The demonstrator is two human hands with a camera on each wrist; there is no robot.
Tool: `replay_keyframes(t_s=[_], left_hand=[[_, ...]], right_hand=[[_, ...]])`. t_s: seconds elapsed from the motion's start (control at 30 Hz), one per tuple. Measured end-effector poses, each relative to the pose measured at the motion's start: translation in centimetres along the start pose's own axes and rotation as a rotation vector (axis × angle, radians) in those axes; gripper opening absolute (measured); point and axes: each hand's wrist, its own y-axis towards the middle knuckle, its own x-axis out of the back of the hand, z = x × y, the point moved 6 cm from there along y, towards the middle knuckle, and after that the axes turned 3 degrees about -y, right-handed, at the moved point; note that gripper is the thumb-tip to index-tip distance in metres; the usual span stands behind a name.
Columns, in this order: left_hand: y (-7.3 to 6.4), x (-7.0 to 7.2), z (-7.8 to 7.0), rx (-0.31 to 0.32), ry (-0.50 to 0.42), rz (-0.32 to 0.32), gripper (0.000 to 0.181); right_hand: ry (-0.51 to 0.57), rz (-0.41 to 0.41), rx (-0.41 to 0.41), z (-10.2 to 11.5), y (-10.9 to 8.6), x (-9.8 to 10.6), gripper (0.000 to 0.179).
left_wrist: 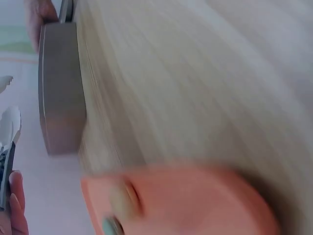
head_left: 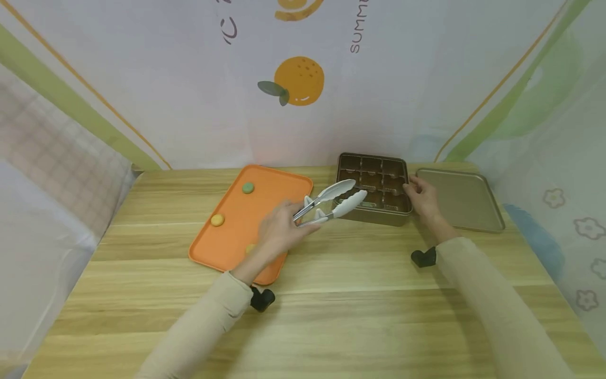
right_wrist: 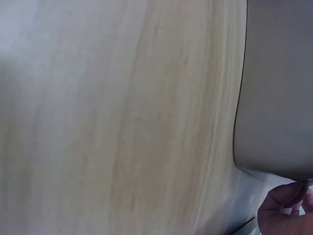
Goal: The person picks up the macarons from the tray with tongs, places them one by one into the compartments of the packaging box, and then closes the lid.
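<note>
My left hand (head_left: 279,229) holds a pair of metal tongs with white scalloped tips (head_left: 349,204), spread apart with nothing between them. In the head view the tips overlap the front left of a brown rectangular box (head_left: 379,216) with a grid of compartments inside. At the box's right side, the thumb and fingers of my right hand (head_left: 423,201) hold its rim. Below my left hand lies an orange tray (head_left: 227,245). On it are a small round green macaron-like piece (head_left: 248,188), a yellow one (head_left: 217,220) and another yellow one (head_left: 250,248), partly hidden by my left hand.
A flat, rimmed brown lid or tray (head_left: 464,200) lies right of the box, close to my right hand. Behind the wooden table (head_left: 350,316) hangs a white curtain (head_left: 388,105) with fruit prints. Fabric also hangs at both sides.
</note>
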Motion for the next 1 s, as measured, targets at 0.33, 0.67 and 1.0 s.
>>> replay_keyframes(t_s=[0.33,0.67,1.0], left_hand=[[-3.8,4.8,7.3,0.087,0.033,-0.013,0.060],[-5.3,6.4,11.6,0.108,0.137,-0.050,0.064],[-5.3,6.4,12.9,0.116,0.159,-0.043,0.066]], right_hand=[[0.002,-0.002,0.006,0.1,0.2,0.0,0.055],[0.006,-0.007,0.003,0.0,0.1,0.1,0.054],[-0.006,-0.004,0.000,0.0,-0.1,-0.1,0.055]])
